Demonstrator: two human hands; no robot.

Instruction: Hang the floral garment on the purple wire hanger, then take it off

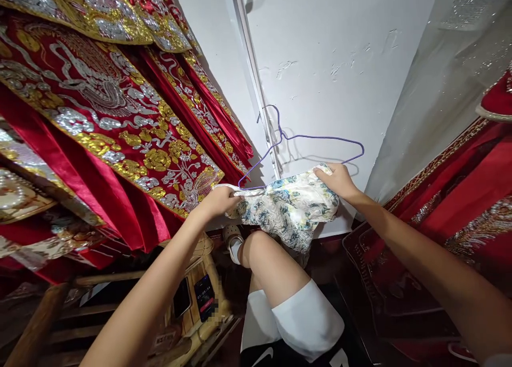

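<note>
A white floral garment [288, 207] with blue and yellow print hangs over the lower bar of a purple wire hanger [324, 137]. The hanger's hook points up, close to the white wall. My left hand [219, 200] is closed on the garment's white edge near the hanger's left corner. On the other side, my right hand [338, 180] pinches the garment's upper right edge, thumb on top, just below the hanger's right end. The cloth droops in folds between both hands, above my knees.
Red embroidered garments [152, 143] hang at left, with more red clothing [476, 185] at right. The white wall [328, 63] with a metal strip [252, 63] stands ahead. At lower left, a bamboo chair [196, 340] carries two phones [205, 297].
</note>
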